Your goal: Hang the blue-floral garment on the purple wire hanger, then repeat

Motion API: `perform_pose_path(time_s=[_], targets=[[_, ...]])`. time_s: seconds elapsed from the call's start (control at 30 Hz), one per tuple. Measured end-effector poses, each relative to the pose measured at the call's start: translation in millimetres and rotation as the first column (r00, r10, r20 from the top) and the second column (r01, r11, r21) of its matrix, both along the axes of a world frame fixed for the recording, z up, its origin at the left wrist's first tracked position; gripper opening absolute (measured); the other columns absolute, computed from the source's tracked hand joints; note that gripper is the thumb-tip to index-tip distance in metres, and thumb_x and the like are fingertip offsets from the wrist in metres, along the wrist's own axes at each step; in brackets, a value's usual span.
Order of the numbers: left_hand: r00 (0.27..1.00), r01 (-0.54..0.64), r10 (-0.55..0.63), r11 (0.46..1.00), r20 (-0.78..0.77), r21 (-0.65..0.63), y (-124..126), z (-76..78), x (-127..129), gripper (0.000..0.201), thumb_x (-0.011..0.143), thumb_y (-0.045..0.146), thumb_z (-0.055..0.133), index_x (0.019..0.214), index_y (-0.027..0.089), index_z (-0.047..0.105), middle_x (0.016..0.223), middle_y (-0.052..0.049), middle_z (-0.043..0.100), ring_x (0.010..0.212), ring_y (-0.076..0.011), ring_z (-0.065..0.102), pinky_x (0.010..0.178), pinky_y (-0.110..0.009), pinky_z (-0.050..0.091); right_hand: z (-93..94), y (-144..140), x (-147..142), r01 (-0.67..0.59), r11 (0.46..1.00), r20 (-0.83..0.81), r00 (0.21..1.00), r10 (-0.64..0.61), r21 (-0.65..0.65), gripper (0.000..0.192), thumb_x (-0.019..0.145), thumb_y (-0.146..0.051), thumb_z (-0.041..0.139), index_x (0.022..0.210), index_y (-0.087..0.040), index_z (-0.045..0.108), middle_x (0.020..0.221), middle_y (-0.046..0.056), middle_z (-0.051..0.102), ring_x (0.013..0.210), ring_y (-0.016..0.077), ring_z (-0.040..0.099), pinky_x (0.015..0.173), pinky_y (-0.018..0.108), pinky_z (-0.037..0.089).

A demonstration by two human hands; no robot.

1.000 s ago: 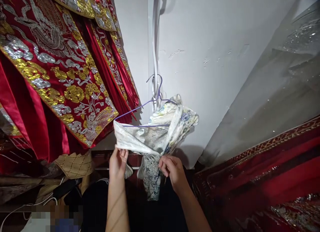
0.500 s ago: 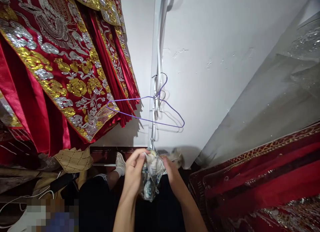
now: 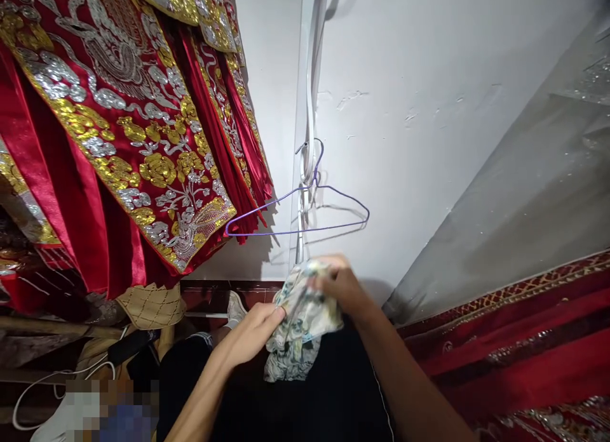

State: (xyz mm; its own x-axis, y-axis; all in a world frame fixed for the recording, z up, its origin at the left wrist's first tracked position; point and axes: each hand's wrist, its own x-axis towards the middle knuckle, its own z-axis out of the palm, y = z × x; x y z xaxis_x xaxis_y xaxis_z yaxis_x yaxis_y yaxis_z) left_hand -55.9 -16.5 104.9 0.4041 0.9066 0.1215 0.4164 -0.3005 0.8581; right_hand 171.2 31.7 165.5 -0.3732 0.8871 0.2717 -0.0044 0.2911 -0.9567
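A crumpled white cloth with a blue and green floral print [image 3: 303, 318] is bunched between both my hands, in front of my dark-clothed lap. My left hand [image 3: 252, 333] pinches its left edge from below. My right hand [image 3: 340, 286] grips its top from above. Just over them an empty purple wire hanger [image 3: 305, 214] hangs from a hook on a white strap [image 3: 311, 105] against the white wall.
Red robes with gold and silver embroidery [image 3: 114, 131] hang at the left. More red embroidered fabric [image 3: 515, 340] lies at the right, under a grey plastic sheet [image 3: 534, 175]. A tan quilted piece [image 3: 151, 305] and white cables [image 3: 57, 391] sit low at the left.
The floral cloth has come off the purple hanger, which now hangs bare. Both hands have gathered the cloth into a bunch, and the right hand has risen to its top.
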Motion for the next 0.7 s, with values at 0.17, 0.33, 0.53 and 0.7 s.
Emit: perform_pose_path(time_s=[0.17,0.33,0.53,0.7], targets=[[0.984,-0.085,0.096,0.994,-0.153,0.075,3.9,11.1,-44.1,0.043,0.089,0.052,0.062,0.06,0.02,0.062,0.059,-0.001,0.057,0.058,-0.0185,0.051,0.06,-0.026,0.034,6.2,65.1,19.5,0.499,0.851,-0.144,0.865,-0.48,0.163,0.022,0.074,-0.03,0.064,0.09,-0.017,0.071,0.077,0.005,0.069,0.062,0.0176,0.059,0.059,0.029,0.045],[0.905,-0.17,0.136,0.984,-0.403,-0.05,6.7,9.8,-84.2,0.026,0.066,0.047,0.083,0.059,0.026,0.07,0.054,-0.002,0.062,0.051,-0.0226,0.057,0.056,-0.027,0.034,-12.2,91.9,16.8,0.274,0.89,0.236,0.897,-0.373,0.363,0.038,0.088,-0.038,0.056,0.117,-0.02,0.072,0.119,0.01,0.072,0.114,0.0269,0.064,0.097,0.038,0.048],[0.928,-0.252,0.312,0.928,-0.203,0.276,32.2,46.1,-96.6,0.02,0.069,0.044,0.083,0.071,0.026,0.076,0.105,-0.01,0.077,0.099,-0.0322,0.071,0.09,-0.035,0.051,-19.2,76.4,51.2,0.282,0.893,0.342,0.849,-0.403,0.352,0.033,0.092,-0.042,0.053,0.091,-0.016,0.074,0.09,0.006,0.074,0.088,0.0258,0.066,0.075,0.031,0.047],[0.923,-0.196,0.333,0.839,-0.194,0.507,56.8,95.4,-66.7,0.03,0.09,0.045,0.059,0.073,0.021,0.068,0.143,-0.011,0.06,0.134,-0.0327,0.053,0.114,-0.043,0.037,-4.5,49.2,83.3,0.366,0.861,0.334,0.811,-0.481,0.353,0.03,0.092,-0.041,0.055,0.082,-0.018,0.072,0.083,0.003,0.07,0.085,0.023,0.064,0.072,0.028,0.043]])
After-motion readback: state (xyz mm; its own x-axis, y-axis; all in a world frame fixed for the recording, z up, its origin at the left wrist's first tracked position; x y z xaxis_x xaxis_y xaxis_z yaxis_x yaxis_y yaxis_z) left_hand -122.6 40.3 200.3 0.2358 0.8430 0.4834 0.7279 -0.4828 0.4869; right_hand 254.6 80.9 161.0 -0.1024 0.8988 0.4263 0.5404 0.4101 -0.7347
